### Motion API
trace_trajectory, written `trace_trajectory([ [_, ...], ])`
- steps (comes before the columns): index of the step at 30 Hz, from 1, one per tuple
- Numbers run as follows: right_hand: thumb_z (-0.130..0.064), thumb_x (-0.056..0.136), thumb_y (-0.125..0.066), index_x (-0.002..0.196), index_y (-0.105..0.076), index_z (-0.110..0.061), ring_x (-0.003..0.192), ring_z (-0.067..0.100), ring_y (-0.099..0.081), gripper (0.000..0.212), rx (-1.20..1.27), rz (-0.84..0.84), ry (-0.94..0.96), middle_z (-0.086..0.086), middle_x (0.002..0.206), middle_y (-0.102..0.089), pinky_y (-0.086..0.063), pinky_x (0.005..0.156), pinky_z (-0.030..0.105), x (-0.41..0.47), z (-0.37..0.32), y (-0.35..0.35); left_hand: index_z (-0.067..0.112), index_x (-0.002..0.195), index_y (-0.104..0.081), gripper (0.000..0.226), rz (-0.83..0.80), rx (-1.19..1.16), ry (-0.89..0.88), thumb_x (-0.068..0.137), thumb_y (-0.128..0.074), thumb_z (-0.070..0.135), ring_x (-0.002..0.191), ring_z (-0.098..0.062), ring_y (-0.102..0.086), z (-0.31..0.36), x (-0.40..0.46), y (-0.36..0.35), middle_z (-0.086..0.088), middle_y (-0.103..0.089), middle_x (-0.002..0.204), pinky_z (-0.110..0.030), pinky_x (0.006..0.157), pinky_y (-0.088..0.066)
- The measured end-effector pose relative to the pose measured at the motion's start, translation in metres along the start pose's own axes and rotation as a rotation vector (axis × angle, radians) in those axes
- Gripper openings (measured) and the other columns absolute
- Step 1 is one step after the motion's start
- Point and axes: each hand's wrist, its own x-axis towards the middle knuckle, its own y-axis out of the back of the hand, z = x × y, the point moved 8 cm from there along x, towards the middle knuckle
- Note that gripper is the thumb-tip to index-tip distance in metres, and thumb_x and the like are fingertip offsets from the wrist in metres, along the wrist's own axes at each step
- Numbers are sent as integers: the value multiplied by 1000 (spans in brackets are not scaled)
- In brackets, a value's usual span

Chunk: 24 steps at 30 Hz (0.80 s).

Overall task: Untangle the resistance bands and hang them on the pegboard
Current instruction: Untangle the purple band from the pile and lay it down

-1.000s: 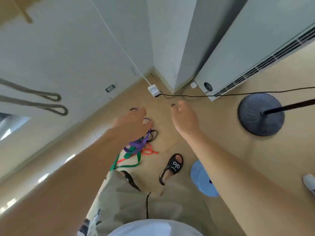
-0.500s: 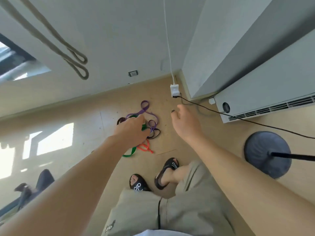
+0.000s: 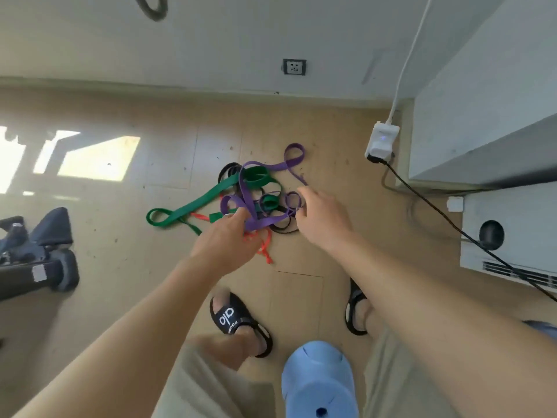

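Both hands (image 3: 229, 239) have dropped onto the tangled bands (image 3: 256, 194)

You're over matt, rubbery-looking bands (image 3: 193, 208). The floor (image 3: 126, 236) looks like smooth, speckled tan vinyl. Your sandals (image 3: 232, 318) look matt black.

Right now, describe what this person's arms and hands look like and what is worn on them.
Both arms are bare to the frame's edge: no sleeves, gloves, watch or bands show. The left hand and right hand carry no clear rings on the fingers.
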Motion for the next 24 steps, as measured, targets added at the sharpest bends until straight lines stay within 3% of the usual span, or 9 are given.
trace_trajectory([
  [3, -17, 98, -54, 150, -43, -21, 128, 31, -55, 53, -55, -145, 57, 5, 147, -50, -51, 98, 44, 61, 35, -81, 20, 112, -50, 30, 14, -2, 17, 94, -54, 44, 93, -26, -59, -27, 63, -72, 0, -60, 103, -44, 82, -53],
  [7, -13, 96, -57, 157, -35, -21, 132, 33, -53, 66, -198, -329, 107, 6, 152, -45, -50, 102, 47, 136, 72, -197, 22, 130, -47, 40, 9, -18, 37, 94, -57, 34, 105, -26, -58, -72, 146, -165, -4, -56, 117, -42, 88, -52],
  [10, -18, 97, -60, 154, -38, -21, 133, 32, -49, 61, -335, -330, 179, 6, 148, -49, -47, 104, 44, 186, 86, -261, 23, 140, -44, 54, 51, -44, 6, 89, -61, 30, 117, -29, -56, -101, 196, -220, -6, -55, 127, -44, 96, -49],
  [15, -31, 99, -58, 156, -33, -26, 139, 28, -39, 62, -615, -262, 352, 2, 148, -52, -28, 117, 43, 240, 89, -346, 23, 151, -35, 60, 152, 78, -46, 95, -52, 35, 124, -27, -54, -137, 251, -275, -4, -54, 138, -40, 103, -44],
  [17, -29, 102, -53, 154, -36, -26, 136, 29, -44, 55, -628, -187, 337, 5, 144, -55, -26, 118, 43, 247, 90, -360, 22, 155, -29, 64, 139, 150, -63, 97, -48, 39, 136, -25, -47, -144, 260, -285, -3, -49, 148, -38, 113, -37],
  [20, -25, 106, -45, 140, -50, -25, 127, 29, -52, 34, -583, -87, 329, 7, 132, -62, -35, 109, 41, 241, 82, -354, 22, 158, -24, 68, 119, 213, -81, 97, -47, 41, 144, -23, -39, -143, 256, -283, -1, -47, 153, -38, 118, -29],
  [24, -24, 103, -45, 118, -62, -23, 114, 34, -62, 23, -464, -156, 342, 7, 120, -67, -41, 86, 39, 213, 63, -308, 23, 141, -41, 54, 105, 169, -88, 91, -56, 37, 125, -27, -53, -131, 236, -256, -3, -61, 131, -39, 104, -40],
])
